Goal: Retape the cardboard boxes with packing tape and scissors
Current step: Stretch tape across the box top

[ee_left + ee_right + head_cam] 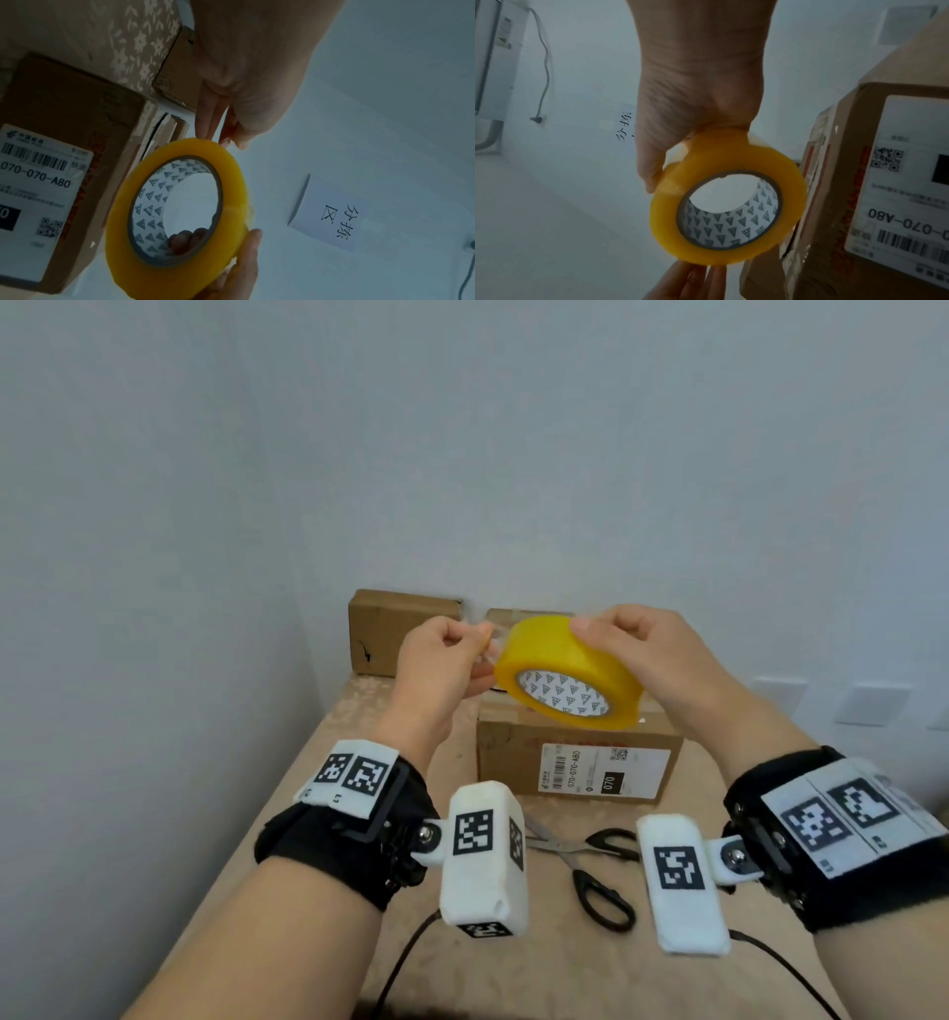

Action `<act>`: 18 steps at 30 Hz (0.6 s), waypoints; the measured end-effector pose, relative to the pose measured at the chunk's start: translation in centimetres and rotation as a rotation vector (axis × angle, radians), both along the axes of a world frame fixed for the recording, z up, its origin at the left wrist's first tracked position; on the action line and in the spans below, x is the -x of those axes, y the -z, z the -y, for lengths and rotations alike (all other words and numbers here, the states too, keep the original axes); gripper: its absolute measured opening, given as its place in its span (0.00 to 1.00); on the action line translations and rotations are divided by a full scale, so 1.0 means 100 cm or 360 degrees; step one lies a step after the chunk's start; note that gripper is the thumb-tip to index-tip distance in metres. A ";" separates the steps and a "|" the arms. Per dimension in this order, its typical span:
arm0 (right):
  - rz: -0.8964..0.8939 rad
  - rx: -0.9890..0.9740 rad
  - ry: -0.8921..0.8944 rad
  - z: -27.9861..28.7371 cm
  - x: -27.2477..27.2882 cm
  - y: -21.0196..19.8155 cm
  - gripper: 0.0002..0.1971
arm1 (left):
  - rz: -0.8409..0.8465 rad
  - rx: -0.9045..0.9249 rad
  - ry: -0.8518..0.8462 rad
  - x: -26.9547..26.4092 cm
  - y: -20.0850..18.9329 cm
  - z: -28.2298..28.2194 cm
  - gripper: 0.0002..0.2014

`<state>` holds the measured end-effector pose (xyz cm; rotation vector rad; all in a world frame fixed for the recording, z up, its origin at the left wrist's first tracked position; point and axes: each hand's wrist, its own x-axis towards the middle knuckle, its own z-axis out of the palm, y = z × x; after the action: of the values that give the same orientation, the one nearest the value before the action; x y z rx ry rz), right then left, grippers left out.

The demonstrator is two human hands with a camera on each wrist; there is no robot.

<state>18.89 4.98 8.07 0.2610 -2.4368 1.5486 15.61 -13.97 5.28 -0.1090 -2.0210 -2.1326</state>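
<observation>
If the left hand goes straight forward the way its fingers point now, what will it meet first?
The left hand already pinches at the rim of the yellow tape roll, so it would likely press into that roll first. The cardboard box lies lower; depth is uncertain.

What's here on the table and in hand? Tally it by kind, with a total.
Cardboard boxes: 2
Tape roll: 1
Scissors: 1
Total: 4

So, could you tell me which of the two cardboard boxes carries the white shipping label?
The nearer box, directly below the tape roll, has it on its front; the far-left box by the wall shows none.
</observation>
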 end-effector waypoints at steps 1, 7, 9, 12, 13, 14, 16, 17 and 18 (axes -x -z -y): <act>0.0028 0.0029 -0.0002 -0.001 0.000 -0.001 0.20 | -0.0002 -0.0005 0.0002 -0.001 -0.001 0.001 0.09; 0.0092 -0.0059 0.0041 0.004 0.000 -0.014 0.43 | 0.0011 0.0133 0.0078 -0.008 -0.013 0.012 0.12; 0.0043 -0.0187 0.0060 0.006 0.002 -0.024 0.42 | -0.0001 0.0188 0.0016 -0.005 -0.019 0.020 0.12; 0.0038 -0.0877 0.0211 0.005 0.007 -0.042 0.32 | 0.0042 0.0205 -0.0091 0.003 -0.027 0.034 0.12; 0.0064 -0.1072 0.0260 0.005 0.010 -0.048 0.32 | 0.0050 0.0239 -0.0092 0.005 -0.029 0.035 0.12; 0.0088 -0.1180 0.0281 0.005 0.014 -0.052 0.32 | 0.0055 0.0267 -0.0095 0.007 -0.030 0.035 0.12; 0.0118 -0.1298 0.0286 0.007 0.027 -0.058 0.31 | 0.0089 0.0312 -0.0124 0.013 -0.029 0.033 0.13; 0.0136 -0.1373 0.0292 0.010 0.033 -0.059 0.31 | 0.0115 0.0330 -0.0129 0.017 -0.027 0.031 0.14; 0.0157 -0.1448 0.0295 0.013 0.040 -0.060 0.30 | 0.0145 0.0343 -0.0125 0.021 -0.025 0.030 0.15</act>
<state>14.94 3.71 14.11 0.0989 -2.9715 0.3029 13.52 -16.97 7.78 0.0364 -2.2629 -1.9005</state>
